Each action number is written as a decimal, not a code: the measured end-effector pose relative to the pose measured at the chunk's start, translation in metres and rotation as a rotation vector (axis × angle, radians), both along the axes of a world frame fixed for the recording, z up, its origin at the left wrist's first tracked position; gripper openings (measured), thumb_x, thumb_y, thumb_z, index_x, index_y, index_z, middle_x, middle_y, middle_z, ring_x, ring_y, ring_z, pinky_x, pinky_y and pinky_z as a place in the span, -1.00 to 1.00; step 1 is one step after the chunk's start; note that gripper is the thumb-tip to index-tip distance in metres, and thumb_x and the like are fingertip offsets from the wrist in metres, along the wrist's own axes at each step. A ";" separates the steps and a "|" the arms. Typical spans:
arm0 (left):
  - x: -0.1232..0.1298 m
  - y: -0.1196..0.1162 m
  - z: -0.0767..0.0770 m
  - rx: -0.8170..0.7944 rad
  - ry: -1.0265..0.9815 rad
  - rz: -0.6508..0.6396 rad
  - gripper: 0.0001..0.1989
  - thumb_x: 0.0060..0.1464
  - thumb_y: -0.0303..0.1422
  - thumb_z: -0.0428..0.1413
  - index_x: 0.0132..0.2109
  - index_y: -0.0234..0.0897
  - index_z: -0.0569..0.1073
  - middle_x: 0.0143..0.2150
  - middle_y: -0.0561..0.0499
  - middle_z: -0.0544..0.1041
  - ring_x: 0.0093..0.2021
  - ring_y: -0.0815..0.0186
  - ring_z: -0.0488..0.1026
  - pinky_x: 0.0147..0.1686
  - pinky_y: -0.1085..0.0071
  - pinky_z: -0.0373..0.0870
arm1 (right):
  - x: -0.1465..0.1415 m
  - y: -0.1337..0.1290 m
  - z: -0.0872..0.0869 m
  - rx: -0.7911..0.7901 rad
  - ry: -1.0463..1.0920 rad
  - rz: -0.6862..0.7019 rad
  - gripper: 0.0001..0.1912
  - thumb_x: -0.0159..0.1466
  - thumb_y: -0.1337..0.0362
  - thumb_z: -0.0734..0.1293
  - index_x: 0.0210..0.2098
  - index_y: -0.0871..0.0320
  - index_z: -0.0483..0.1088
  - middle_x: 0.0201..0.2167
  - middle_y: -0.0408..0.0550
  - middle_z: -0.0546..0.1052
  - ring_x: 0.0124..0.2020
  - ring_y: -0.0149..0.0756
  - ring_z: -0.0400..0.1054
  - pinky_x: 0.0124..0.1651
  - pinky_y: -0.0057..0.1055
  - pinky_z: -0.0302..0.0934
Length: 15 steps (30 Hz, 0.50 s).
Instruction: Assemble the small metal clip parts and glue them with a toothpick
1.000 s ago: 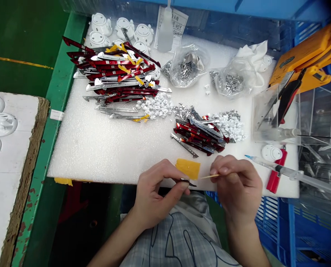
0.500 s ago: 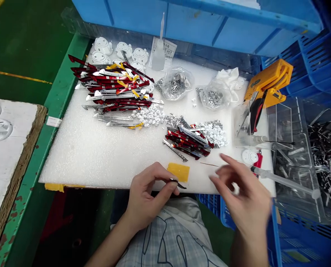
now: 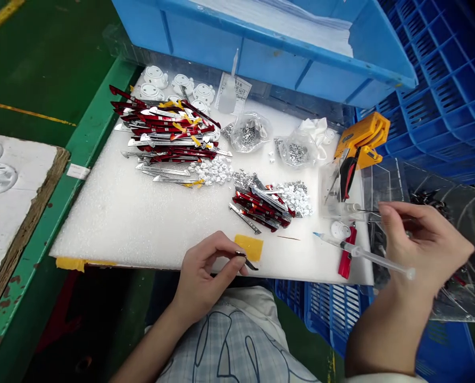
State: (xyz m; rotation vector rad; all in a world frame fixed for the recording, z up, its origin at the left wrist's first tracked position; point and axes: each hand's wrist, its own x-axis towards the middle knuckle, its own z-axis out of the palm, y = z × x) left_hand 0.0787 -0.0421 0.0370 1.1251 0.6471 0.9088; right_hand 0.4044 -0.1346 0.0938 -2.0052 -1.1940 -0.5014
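Note:
My left hand (image 3: 207, 279) is closed at the front edge of the white foam board (image 3: 121, 223), pinching a small dark strip (image 3: 250, 263) between thumb and fingers. Below its fingers lies a yellow patch of tape (image 3: 253, 246). Over on the right, my right hand (image 3: 421, 244) is closed, thumb and fingertips at the end of a thin dark rod (image 3: 367, 211). The rod's other end meets a small clear vial (image 3: 352, 207) lying on its side. A syringe (image 3: 375, 258) with a blue tip lies beside the right hand, near a white round part (image 3: 340, 230) and a red-handled tool (image 3: 348, 252).
Piles of red and silver strips (image 3: 165, 133), (image 3: 263, 205) lie with small white pieces (image 3: 297, 199) and bags of metal bits (image 3: 250, 133). A squeeze bottle (image 3: 227, 96), an orange tape dispenser (image 3: 363, 138), pliers (image 3: 349, 175) and a blue bin (image 3: 269, 50) stand behind.
My right hand has moved right, from above the board's front to the rod, and its fingers have closed there. My left hand still pinches the dark strip. The view has shifted slightly.

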 end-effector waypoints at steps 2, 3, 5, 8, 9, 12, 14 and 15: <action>0.000 0.000 0.000 -0.007 -0.009 -0.009 -0.90 0.27 -0.50 0.29 -0.25 -0.23 0.60 -0.36 0.11 0.56 -0.45 0.43 0.62 -0.37 0.55 0.53 | -0.003 0.002 -0.002 -0.020 -0.071 0.018 -0.81 0.22 0.13 0.49 -0.40 0.11 0.64 -0.51 -0.09 0.59 -0.57 -0.34 0.33 -0.49 -0.38 0.15; 0.000 0.000 -0.001 -0.009 -0.011 -0.012 -0.89 0.27 -0.51 0.28 -0.25 -0.23 0.60 -0.36 0.11 0.56 -0.44 0.43 0.62 -0.36 0.56 0.52 | -0.004 0.002 -0.003 -0.029 -0.086 0.027 -0.81 0.23 0.13 0.49 -0.40 0.11 0.64 -0.50 -0.09 0.59 -0.57 -0.35 0.33 -0.48 -0.38 0.16; 0.000 0.000 -0.001 -0.008 -0.017 -0.015 -0.88 0.26 -0.53 0.28 -0.24 -0.23 0.60 -0.36 0.11 0.57 -0.43 0.43 0.62 -0.34 0.55 0.53 | -0.005 0.001 -0.005 -0.071 -0.081 0.019 -0.79 0.23 0.10 0.50 -0.38 0.11 0.64 -0.49 -0.08 0.61 -0.58 -0.35 0.34 -0.47 -0.38 0.18; -0.001 -0.001 -0.002 0.000 -0.031 -0.010 -0.88 0.26 -0.54 0.28 -0.24 -0.24 0.60 -0.36 0.11 0.56 -0.43 0.42 0.62 -0.34 0.55 0.53 | -0.002 -0.001 -0.014 -0.091 -0.046 -0.046 -0.73 0.25 0.04 0.48 -0.39 0.12 0.63 -0.51 -0.07 0.60 -0.57 -0.32 0.38 -0.47 -0.37 0.21; -0.001 -0.001 -0.003 0.003 -0.037 -0.009 -0.88 0.26 -0.54 0.28 -0.24 -0.24 0.60 -0.36 0.11 0.56 -0.43 0.43 0.62 -0.34 0.55 0.52 | 0.001 -0.001 -0.018 -0.075 -0.041 -0.068 -0.71 0.26 0.03 0.47 -0.40 0.13 0.62 -0.52 -0.06 0.59 -0.57 -0.30 0.40 -0.47 -0.37 0.22; 0.000 -0.001 -0.003 0.007 -0.050 -0.008 -0.89 0.26 -0.54 0.28 -0.23 -0.25 0.60 -0.36 0.11 0.56 -0.43 0.44 0.63 -0.35 0.57 0.51 | 0.009 -0.002 -0.025 -0.028 -0.056 -0.108 -0.66 0.29 0.01 0.45 -0.41 0.17 0.59 -0.54 -0.04 0.57 -0.55 -0.28 0.42 -0.46 -0.37 0.23; 0.000 -0.001 -0.003 0.000 -0.058 -0.008 -0.89 0.26 -0.53 0.29 -0.23 -0.25 0.60 -0.35 0.11 0.55 -0.43 0.44 0.64 -0.34 0.57 0.52 | 0.013 -0.002 -0.022 -0.056 -0.067 -0.117 -0.62 0.28 -0.02 0.47 -0.45 0.17 0.56 -0.58 -0.05 0.54 -0.58 -0.31 0.36 -0.47 -0.37 0.19; 0.001 -0.002 -0.003 -0.005 -0.064 -0.008 -0.90 0.26 -0.52 0.29 -0.24 -0.26 0.60 -0.35 0.11 0.55 -0.43 0.43 0.64 -0.34 0.57 0.52 | 0.012 -0.002 -0.019 -0.088 -0.073 -0.121 -0.61 0.29 -0.04 0.47 -0.45 0.17 0.54 -0.59 -0.06 0.52 -0.59 -0.33 0.33 -0.48 -0.38 0.17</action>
